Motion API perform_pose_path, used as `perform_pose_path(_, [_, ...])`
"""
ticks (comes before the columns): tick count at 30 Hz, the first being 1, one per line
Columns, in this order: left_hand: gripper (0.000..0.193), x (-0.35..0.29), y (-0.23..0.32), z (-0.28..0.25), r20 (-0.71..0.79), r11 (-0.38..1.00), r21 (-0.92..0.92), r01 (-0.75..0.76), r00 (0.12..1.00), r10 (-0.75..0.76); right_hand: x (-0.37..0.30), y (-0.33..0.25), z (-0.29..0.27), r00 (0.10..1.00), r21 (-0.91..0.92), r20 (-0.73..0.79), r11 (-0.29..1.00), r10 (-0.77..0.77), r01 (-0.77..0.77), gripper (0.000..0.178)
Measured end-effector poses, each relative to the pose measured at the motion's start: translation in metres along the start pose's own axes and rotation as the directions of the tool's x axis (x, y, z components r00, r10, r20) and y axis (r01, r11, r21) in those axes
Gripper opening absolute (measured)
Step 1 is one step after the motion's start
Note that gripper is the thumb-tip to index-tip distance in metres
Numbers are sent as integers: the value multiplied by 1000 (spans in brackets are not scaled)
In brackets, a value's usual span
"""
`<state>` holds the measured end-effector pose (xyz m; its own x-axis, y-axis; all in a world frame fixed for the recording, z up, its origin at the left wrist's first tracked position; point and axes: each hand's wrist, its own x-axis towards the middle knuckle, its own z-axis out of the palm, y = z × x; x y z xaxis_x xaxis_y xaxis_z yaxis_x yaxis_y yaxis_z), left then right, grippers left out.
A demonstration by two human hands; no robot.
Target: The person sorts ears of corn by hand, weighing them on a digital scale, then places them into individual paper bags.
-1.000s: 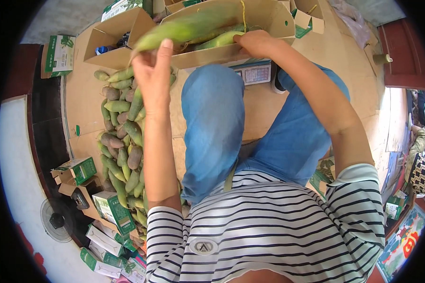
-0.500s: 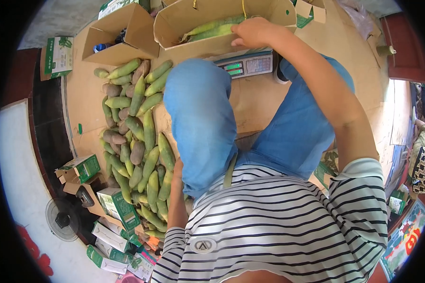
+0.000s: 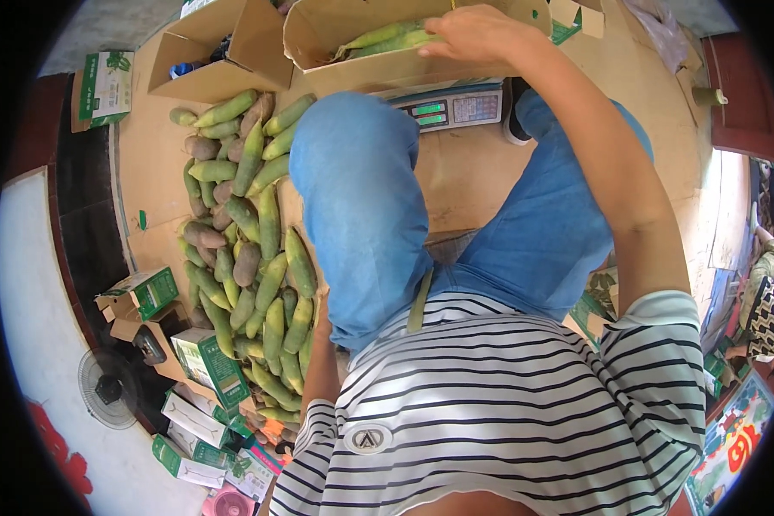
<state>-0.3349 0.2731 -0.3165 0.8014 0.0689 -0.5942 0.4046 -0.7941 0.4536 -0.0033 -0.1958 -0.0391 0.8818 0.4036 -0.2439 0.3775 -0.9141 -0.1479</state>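
Note:
My right hand reaches over the near side of a long open cardboard box, its thumb and forefinger apart. The fingertips are at the right end of the long green radishes lying in the box; some fingers are hidden. Part of my left hand shows low beside my left knee, next to a heap of green radishes mixed with brownish-purple roots. My knee hides its fingers, so I cannot tell if it holds anything. Just this side of the box, a digital scale shows its green-lit display.
A smaller open carton with a blue item inside stands left of the long box. Green-and-white cartons are piled at lower left, near a fan. A cut green piece lies at far right. Cardboard covers the floor.
The whole view has shifted slightly, so the box and scale sit higher in the picture. My right hand stays at the radishes' end, and my left stays by the knee.

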Motion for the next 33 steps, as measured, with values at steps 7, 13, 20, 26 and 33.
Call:
perform_pose_path(7, [20, -7, -71, 25, 13, 994, 103, 30, 999, -32, 5, 13, 22, 989, -72, 147, 997, 33, -22, 40])
perform_pose_path(13, [34, -1, -141, 41, -164, 976, -208, 67, 981, -102, 3, 25, 31, 994, -9, 112, 1000, 1, 0, 41])
perform_pose_path(20, [45, -18, -27, 8, -83, 975, 5, 223, 972, -221, -3, 26, 31, 998, -32, 48, 999, -32, 34, 38])
perform_pose_path(26, [45, -24, -39, -1, -234, 947, 89, 310, 930, -282, 8, 21, 32, 993, 7, 75, 996, -91, 90, 36])
perform_pose_path(33, [44, -23, -41, -30, -353, 898, 27, 439, 845, -402, 1, 7, 19, 991, 43, 135, 999, 25, -31, 37])
